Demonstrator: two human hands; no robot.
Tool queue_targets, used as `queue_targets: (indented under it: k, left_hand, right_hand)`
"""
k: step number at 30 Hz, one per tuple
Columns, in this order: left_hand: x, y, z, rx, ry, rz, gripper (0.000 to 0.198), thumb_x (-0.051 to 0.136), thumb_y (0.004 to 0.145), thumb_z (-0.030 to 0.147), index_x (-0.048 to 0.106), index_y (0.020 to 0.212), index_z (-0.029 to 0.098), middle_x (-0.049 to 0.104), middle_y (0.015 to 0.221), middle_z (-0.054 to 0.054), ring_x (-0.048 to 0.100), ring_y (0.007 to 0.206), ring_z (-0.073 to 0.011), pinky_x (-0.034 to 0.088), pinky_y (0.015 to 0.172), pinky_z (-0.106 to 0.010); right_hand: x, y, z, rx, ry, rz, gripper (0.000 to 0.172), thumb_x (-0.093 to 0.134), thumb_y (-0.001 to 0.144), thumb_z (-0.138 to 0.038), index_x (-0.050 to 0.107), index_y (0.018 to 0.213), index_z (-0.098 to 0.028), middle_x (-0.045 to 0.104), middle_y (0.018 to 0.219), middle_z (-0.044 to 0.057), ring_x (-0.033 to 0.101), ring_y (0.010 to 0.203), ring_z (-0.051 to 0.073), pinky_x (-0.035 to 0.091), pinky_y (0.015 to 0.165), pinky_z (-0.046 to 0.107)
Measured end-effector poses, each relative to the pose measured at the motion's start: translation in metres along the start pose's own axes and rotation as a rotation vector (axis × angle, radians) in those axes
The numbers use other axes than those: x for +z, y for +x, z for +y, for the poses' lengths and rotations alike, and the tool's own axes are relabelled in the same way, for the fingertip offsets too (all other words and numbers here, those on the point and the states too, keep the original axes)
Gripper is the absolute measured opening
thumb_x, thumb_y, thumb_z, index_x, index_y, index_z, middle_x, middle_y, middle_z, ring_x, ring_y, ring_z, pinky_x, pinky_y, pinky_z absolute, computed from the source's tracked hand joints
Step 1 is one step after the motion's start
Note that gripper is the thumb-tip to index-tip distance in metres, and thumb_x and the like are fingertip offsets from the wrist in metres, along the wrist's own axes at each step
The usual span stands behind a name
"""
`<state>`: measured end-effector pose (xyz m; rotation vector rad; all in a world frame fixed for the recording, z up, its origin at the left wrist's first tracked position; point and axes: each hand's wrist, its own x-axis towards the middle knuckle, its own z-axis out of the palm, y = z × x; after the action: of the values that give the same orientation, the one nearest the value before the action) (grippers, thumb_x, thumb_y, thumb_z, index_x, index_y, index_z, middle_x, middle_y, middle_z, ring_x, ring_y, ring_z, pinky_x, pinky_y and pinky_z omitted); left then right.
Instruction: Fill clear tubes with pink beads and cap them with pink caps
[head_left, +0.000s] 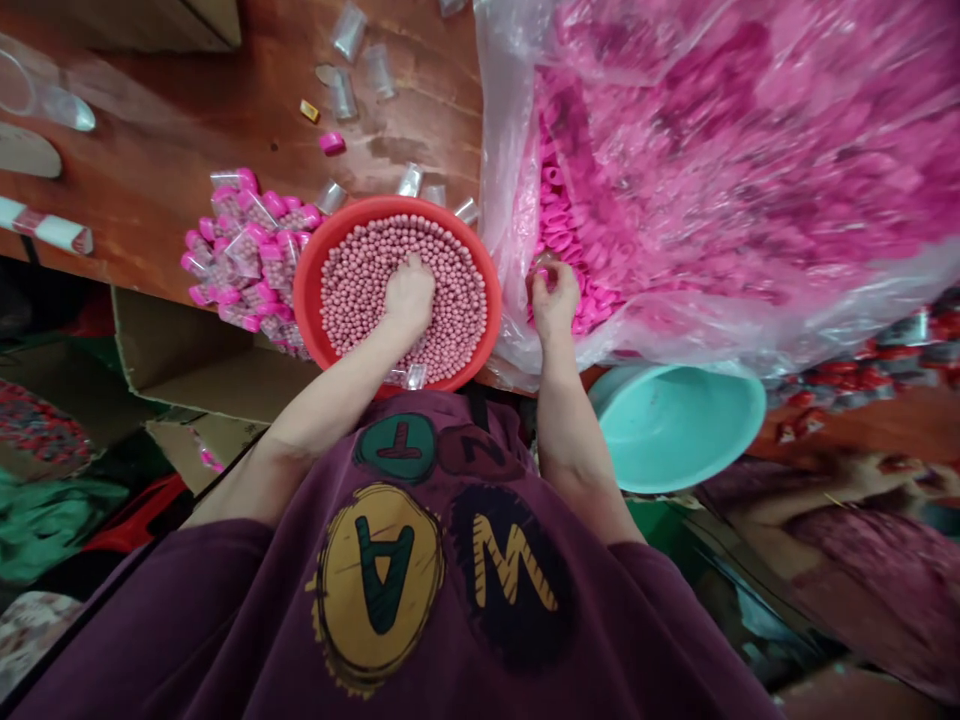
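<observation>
Lying heaped in a round red plastic basin (307, 290), small round pink beads (450, 300), which show no long axis, are pressed from above by the left hand (409, 295). Well apart from it, the right hand (553, 300) is curled among pink plastic caps (581, 300) in a clear plastic bag (502, 200); anything held is hidden.

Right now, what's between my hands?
In the head view, pink beads, the red basin's rim and a clear plastic bag's edge lie between your left hand and right hand.
</observation>
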<state>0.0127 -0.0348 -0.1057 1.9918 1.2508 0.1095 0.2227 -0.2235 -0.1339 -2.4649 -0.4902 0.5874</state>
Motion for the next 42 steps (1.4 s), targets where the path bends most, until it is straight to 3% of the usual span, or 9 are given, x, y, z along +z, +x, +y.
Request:
queue_targets:
  k: [4, 10, 17, 21, 24, 31, 35, 39, 42]
  left_hand:
    - [0.012, -0.006, 0.005, -0.011, -0.163, -0.040, 0.019, 0.073, 0.082, 0.010, 0.060, 0.077, 0.023, 0.071, 0.103, -0.014, 0.073, 0.114, -0.0357, 0.059, 0.118, -0.056]
    - [-0.031, -0.022, 0.005, 0.105, -0.156, -0.035, 0.042, 0.094, 0.071, 0.010, 0.081, 0.109, 0.021, 0.081, 0.127, -0.010, 0.068, 0.131, -0.0347, 0.050, 0.128, -0.058]
    - [-0.071, -0.044, 0.014, 0.105, -0.612, -0.332, 0.041, 0.087, 0.087, 0.024, 0.083, 0.127, 0.022, 0.085, 0.129, -0.008, 0.077, 0.125, -0.0259, 0.059, 0.118, -0.048]
    - [-0.082, -0.054, 0.027, 0.002, -0.931, -0.528, 0.039, 0.081, 0.092, 0.037, 0.081, 0.127, 0.021, 0.083, 0.127, -0.009, 0.078, 0.120, -0.0248, 0.065, 0.098, -0.037]
    - [-0.088, -0.059, 0.038, -0.108, -1.138, -0.629, 0.044, 0.079, 0.089, 0.031, 0.076, 0.132, 0.019, 0.081, 0.121, -0.010, 0.078, 0.109, -0.0221, 0.062, 0.083, -0.030]
    - [-0.085, -0.064, 0.049, -0.229, -1.284, -0.639, 0.036, 0.068, 0.085, 0.014, 0.068, 0.121, 0.018, 0.073, 0.099, -0.004, 0.070, 0.084, -0.0146, 0.053, 0.075, -0.028]
    - [-0.080, -0.068, 0.052, -0.203, -1.292, -0.627, 0.015, 0.074, 0.099, 0.026, 0.064, 0.108, 0.020, 0.070, 0.095, -0.003, 0.066, 0.078, -0.0133, 0.049, 0.068, -0.028]
    - [-0.081, -0.069, 0.056, -0.203, -1.302, -0.588, 0.024, 0.083, 0.099, 0.034, 0.065, 0.108, 0.021, 0.070, 0.093, -0.001, 0.066, 0.079, -0.0111, 0.053, 0.073, -0.024]
    - [-0.084, -0.068, 0.059, -0.205, -1.268, -0.598, 0.031, 0.087, 0.098, 0.039, 0.065, 0.107, 0.020, 0.070, 0.090, 0.001, 0.064, 0.069, -0.0077, 0.046, 0.061, -0.020]
  right_hand:
    - [-0.013, -0.002, 0.004, 0.063, 0.309, 0.100, 0.039, 0.059, 0.108, -0.057, 0.069, 0.120, -0.021, 0.075, 0.110, 0.009, 0.075, 0.103, 0.023, 0.066, 0.096, 0.040]
    - [-0.037, -0.023, -0.015, 0.054, 0.642, -0.020, 0.071, 0.056, 0.097, -0.092, 0.068, 0.123, -0.027, 0.070, 0.098, 0.005, 0.069, 0.076, 0.021, 0.062, 0.067, 0.039]
    - [-0.039, -0.068, -0.104, -0.066, 0.745, -0.378, 0.060, 0.072, 0.098, -0.081, 0.075, 0.131, -0.031, 0.078, 0.108, 0.005, 0.077, 0.094, 0.022, 0.070, 0.088, 0.042]
    - [-0.036, -0.073, -0.134, -0.230, 0.728, -0.378, 0.058, 0.077, 0.097, -0.079, 0.078, 0.131, -0.032, 0.082, 0.133, 0.006, 0.077, 0.125, 0.026, 0.067, 0.112, 0.050]
    - [-0.035, -0.070, -0.143, -0.338, 0.684, -0.388, 0.058, 0.080, 0.094, -0.080, 0.081, 0.128, -0.032, 0.084, 0.135, 0.004, 0.077, 0.129, 0.027, 0.064, 0.120, 0.053]
    - [-0.037, -0.076, -0.158, -0.527, 0.475, -0.332, 0.053, 0.072, 0.102, -0.078, 0.086, 0.118, -0.029, 0.087, 0.120, 0.005, 0.081, 0.111, 0.025, 0.068, 0.108, 0.048]
    - [-0.042, -0.077, -0.160, -0.597, 0.396, -0.321, 0.052, 0.067, 0.106, -0.076, 0.086, 0.115, -0.028, 0.087, 0.114, 0.005, 0.081, 0.106, 0.024, 0.068, 0.101, 0.045]
    - [-0.047, -0.076, -0.160, -0.645, 0.375, -0.286, 0.049, 0.066, 0.109, -0.072, 0.086, 0.113, -0.027, 0.087, 0.112, 0.006, 0.081, 0.103, 0.023, 0.068, 0.098, 0.044]
    - [-0.048, -0.078, -0.159, -0.665, 0.368, -0.270, 0.045, 0.066, 0.110, -0.068, 0.086, 0.113, -0.028, 0.087, 0.111, 0.006, 0.082, 0.105, 0.024, 0.068, 0.099, 0.045]
